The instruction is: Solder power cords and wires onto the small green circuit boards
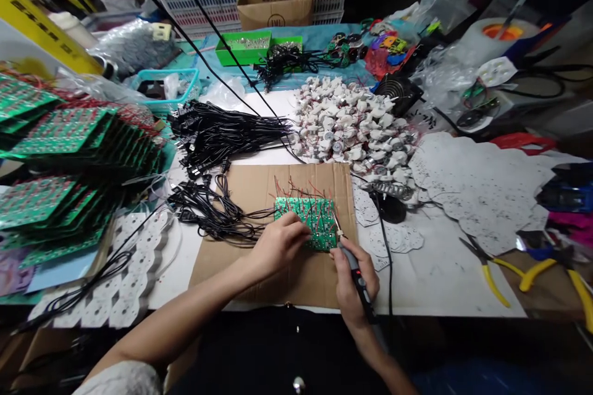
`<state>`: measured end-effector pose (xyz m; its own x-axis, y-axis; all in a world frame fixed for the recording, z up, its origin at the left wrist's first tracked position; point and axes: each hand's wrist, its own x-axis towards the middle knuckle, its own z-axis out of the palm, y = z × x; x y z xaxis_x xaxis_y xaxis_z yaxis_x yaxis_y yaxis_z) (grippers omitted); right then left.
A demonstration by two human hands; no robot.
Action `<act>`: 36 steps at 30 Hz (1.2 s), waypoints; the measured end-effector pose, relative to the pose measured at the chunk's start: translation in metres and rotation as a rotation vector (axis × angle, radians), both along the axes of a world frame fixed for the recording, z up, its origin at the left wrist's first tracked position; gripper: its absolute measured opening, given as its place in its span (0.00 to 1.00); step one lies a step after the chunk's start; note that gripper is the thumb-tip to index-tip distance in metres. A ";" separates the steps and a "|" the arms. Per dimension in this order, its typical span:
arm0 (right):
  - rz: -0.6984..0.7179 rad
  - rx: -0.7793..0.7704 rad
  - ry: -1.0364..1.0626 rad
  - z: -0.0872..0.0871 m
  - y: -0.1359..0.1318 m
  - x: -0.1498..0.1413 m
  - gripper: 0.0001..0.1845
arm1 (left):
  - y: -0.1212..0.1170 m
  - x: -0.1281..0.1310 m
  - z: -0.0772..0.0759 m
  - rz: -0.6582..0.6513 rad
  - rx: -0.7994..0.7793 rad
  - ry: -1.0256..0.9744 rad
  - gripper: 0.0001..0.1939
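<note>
On a sheet of brown cardboard [273,284] lies a green circuit board panel [324,238] with red and black wires standing up from it. My right hand [354,281] is closed round a grey and black soldering iron [356,268], whose tip reaches the board's right side. Over the board's lower left, my left hand [282,239] has its fingers pinched together. Black cables run in from the left beside that hand; what its fingertips hold is hidden. A bundle of black cables [217,207] rests on the cardboard's left part.
Stacked green boards [65,136] stand at left. Behind the cardboard are black plug cables [231,129] and a heap of white parts with wires [352,123]. White scalloped sheets [477,185], a solder coil [391,188] and yellow-handled pliers [491,278] lie at right.
</note>
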<state>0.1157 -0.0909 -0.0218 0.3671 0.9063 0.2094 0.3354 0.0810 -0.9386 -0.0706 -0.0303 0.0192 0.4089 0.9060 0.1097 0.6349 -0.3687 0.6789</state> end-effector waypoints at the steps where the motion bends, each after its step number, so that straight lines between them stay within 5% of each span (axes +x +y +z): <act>1: 0.009 0.000 -0.018 0.002 0.001 0.000 0.13 | -0.001 -0.001 -0.001 0.011 -0.013 -0.040 0.10; 13: 0.306 -0.014 -0.008 0.006 0.013 -0.023 0.16 | -0.018 -0.020 -0.001 0.108 -0.189 -0.256 0.05; 36: 0.294 -0.064 -0.013 0.006 0.011 -0.031 0.15 | -0.017 -0.023 -0.008 0.098 -0.399 -0.495 0.11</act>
